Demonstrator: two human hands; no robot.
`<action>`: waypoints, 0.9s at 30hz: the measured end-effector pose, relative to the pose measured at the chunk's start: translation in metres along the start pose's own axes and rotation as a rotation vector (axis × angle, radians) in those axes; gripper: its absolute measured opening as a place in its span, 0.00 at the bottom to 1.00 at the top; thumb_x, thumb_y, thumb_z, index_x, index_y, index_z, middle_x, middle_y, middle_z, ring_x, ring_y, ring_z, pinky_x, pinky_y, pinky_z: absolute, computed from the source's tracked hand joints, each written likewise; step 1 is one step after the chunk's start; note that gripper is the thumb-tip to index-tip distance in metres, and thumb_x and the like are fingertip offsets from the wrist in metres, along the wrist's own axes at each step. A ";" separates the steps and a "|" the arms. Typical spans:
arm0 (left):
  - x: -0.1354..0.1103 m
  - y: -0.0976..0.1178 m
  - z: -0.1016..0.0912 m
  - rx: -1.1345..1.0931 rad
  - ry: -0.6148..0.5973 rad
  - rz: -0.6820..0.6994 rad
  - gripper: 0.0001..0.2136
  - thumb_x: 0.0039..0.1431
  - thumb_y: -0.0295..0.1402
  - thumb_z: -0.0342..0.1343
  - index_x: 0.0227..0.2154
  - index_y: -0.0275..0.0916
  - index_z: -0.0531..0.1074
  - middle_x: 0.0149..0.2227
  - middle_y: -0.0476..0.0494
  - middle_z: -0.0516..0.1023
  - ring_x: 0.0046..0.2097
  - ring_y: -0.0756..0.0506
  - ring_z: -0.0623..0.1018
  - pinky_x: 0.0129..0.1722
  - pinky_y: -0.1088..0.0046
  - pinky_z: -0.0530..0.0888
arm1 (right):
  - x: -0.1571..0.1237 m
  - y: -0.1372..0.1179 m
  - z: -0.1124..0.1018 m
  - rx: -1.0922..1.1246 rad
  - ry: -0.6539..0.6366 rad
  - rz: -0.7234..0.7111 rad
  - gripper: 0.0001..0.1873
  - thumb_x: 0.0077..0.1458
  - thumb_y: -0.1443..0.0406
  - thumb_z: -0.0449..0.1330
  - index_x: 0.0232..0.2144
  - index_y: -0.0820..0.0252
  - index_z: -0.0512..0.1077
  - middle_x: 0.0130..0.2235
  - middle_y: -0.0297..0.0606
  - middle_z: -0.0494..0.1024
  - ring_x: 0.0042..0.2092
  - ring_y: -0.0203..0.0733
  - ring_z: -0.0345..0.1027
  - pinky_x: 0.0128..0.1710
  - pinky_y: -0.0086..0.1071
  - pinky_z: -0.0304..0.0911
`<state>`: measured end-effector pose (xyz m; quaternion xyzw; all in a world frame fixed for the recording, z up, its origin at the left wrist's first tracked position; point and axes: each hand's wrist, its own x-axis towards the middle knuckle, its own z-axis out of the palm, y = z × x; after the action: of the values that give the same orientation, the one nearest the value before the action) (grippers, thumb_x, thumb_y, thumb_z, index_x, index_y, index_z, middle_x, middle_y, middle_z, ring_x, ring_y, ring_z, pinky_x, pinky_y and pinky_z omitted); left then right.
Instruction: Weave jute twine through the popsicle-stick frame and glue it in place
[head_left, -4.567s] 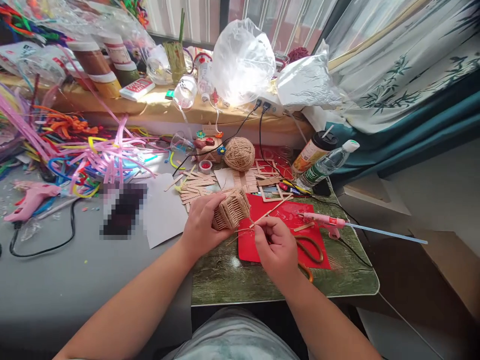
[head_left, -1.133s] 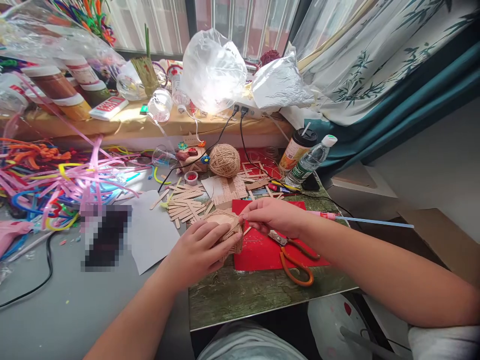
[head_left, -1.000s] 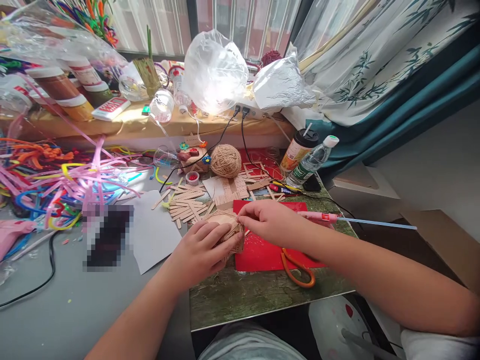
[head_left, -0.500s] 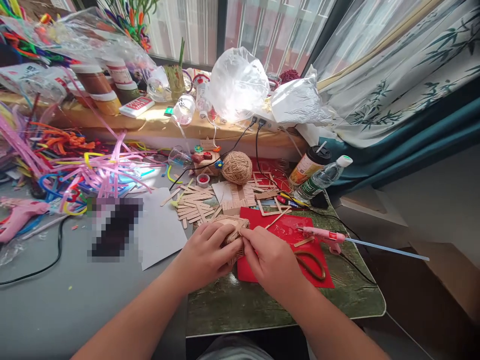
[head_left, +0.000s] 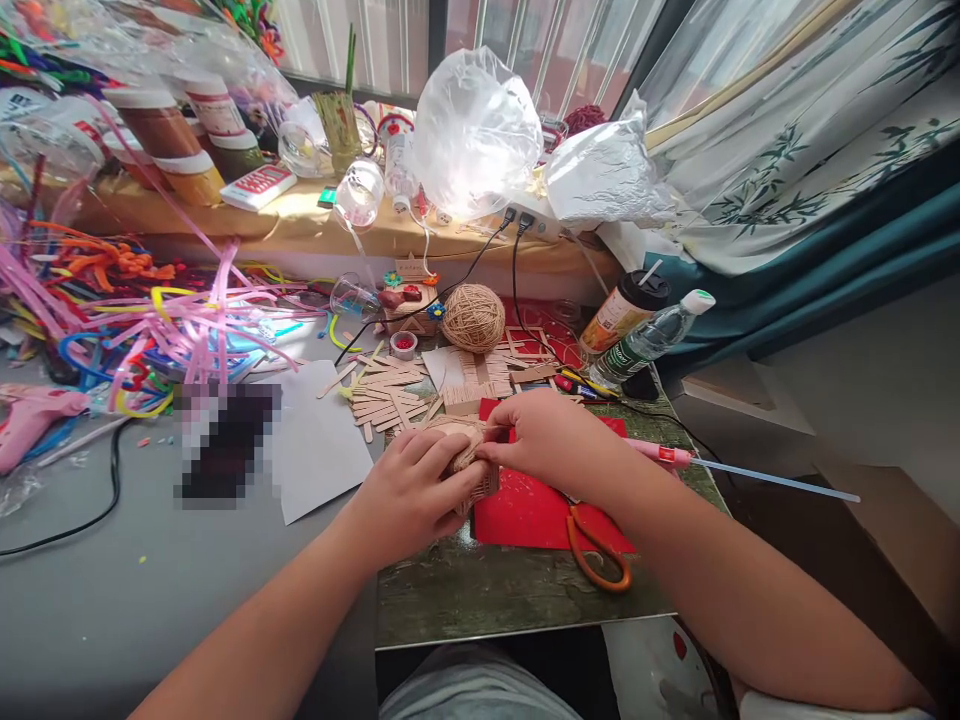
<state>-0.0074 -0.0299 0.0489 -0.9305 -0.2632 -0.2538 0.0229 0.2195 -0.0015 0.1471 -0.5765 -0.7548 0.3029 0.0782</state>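
Note:
My left hand (head_left: pixel 409 490) is wrapped round a small twine-covered craft piece made of wooden sticks (head_left: pixel 466 447), holding it over the green mat (head_left: pixel 495 590). My right hand (head_left: pixel 544 435) pinches at the piece's right side, fingers closed on what looks like a strand of twine. Both hands touch the piece, which is mostly hidden by them. A red sheet (head_left: pixel 525 510) lies under my right hand.
Orange-handled scissors (head_left: pixel 596 550) lie on the red sheet. A pink glue gun (head_left: pixel 675 457), a twine ball (head_left: pixel 472 318), loose wooden sticks (head_left: pixel 386 390), a water bottle (head_left: pixel 649 345) and a cup (head_left: pixel 622 310) sit behind. Coloured pipe cleaners (head_left: pixel 150 320) crowd the left.
My right arm has swung out to the right and the hand now comes at the piece from the far side. The left hand keeps its hold.

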 end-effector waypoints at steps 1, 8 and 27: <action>0.000 0.001 0.001 0.003 -0.001 0.007 0.22 0.61 0.30 0.61 0.58 0.44 0.74 0.61 0.35 0.77 0.58 0.33 0.75 0.55 0.51 0.74 | 0.003 -0.003 -0.004 -0.061 -0.031 -0.006 0.11 0.52 0.64 0.73 0.21 0.56 0.78 0.23 0.35 0.78 0.26 0.39 0.65 0.28 0.34 0.51; 0.000 -0.002 0.000 -0.047 -0.020 0.005 0.29 0.60 0.27 0.62 0.65 0.47 0.70 0.63 0.35 0.76 0.61 0.31 0.75 0.57 0.47 0.75 | 0.005 -0.004 -0.007 -0.200 -0.141 -0.124 0.16 0.60 0.65 0.67 0.21 0.57 0.71 0.23 0.34 0.71 0.25 0.36 0.55 0.29 0.35 0.46; -0.001 -0.022 -0.007 -0.354 -0.004 -0.210 0.45 0.63 0.38 0.66 0.78 0.49 0.50 0.77 0.31 0.54 0.75 0.26 0.59 0.72 0.38 0.64 | -0.004 0.049 0.053 0.793 0.017 0.054 0.24 0.61 0.43 0.64 0.34 0.56 0.66 0.31 0.28 0.66 0.31 0.36 0.57 0.33 0.30 0.56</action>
<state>-0.0225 -0.0134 0.0525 -0.8880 -0.3102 -0.2951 -0.1679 0.2366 -0.0167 0.0783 -0.5237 -0.5635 0.5678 0.2931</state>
